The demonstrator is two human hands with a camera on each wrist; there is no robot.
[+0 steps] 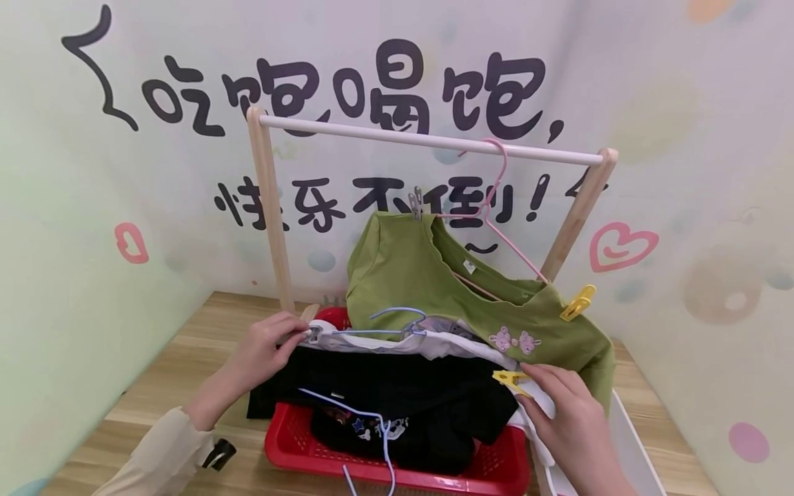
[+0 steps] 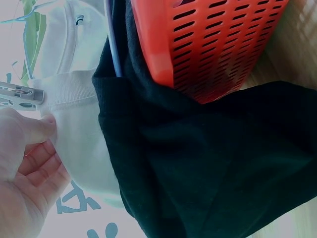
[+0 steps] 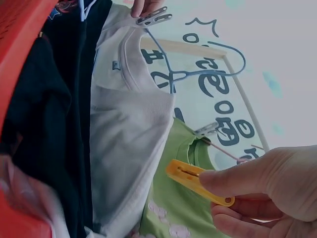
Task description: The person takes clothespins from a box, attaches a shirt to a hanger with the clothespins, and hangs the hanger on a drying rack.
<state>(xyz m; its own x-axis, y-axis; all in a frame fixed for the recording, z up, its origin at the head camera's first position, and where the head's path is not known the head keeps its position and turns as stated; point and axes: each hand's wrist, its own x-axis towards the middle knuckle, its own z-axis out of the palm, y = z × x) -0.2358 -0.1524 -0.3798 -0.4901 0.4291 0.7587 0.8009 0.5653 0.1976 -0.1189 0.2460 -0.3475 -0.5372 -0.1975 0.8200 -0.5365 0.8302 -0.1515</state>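
Observation:
My left hand [image 1: 263, 348] pinches the edge of a white shirt [image 3: 129, 129] between thumb and fingers, beside a grey clothespin [image 2: 20, 95] clipped there. A blue hanger [image 3: 198, 73] is in the shirt's neck. In my right hand [image 1: 573, 420] a yellow clothespin [image 3: 188, 182] is pinched; the right wrist view shows it apart from the white shirt's shoulder. In front lies a black garment [image 1: 397, 379] with another blue hanger [image 1: 356, 411], draped over a red basket [image 1: 273, 441]. Behind, a green shirt [image 1: 391, 269] hangs on a pink hanger [image 1: 496, 180].
A wooden rack with a white rail [image 1: 372, 137] stands at the back, against a printed wall. A second yellow clothespin [image 1: 579, 303] and another grey clothespin [image 1: 415, 203] grip the green shirt's shoulders. To the right is a white box [image 1: 639, 448] on the wooden table [image 1: 180, 365].

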